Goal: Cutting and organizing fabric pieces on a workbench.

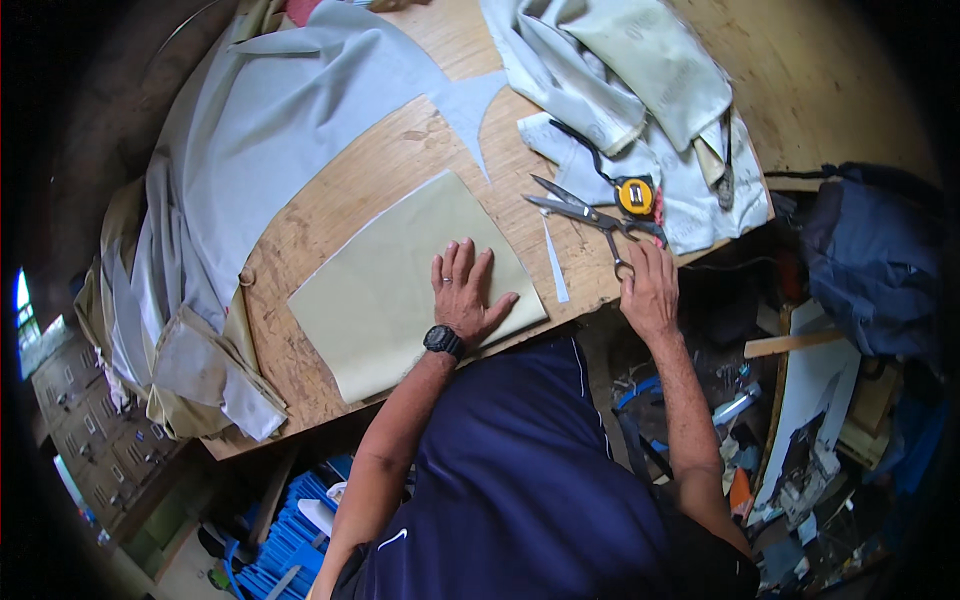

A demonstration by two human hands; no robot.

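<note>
My left hand (pixel 464 290), with a ring and a black wristwatch, lies flat with fingers spread on a folded piece of cream fabric (pixel 385 285). The fabric's lower edge is at the table's near edge. To the right, my right hand (pixel 652 295) has its fingers at the handles of dark metal scissors (pixel 590 213). The scissors rest on the table, blades slightly apart and pointing left and away from me. A yellow and black tape measure (pixel 635 196) sits just beyond them. Between fabric and scissors lies a thin white offcut (pixel 554 262).
A large grey-white cloth (pixel 290 110) spreads over the wooden table (pixel 400 140) at the left and hangs off its edge. More fabric (pixel 650 70) is heaped at the far right. A dark blue bag (pixel 875 260) and scattered scraps (pixel 800 480) are below right.
</note>
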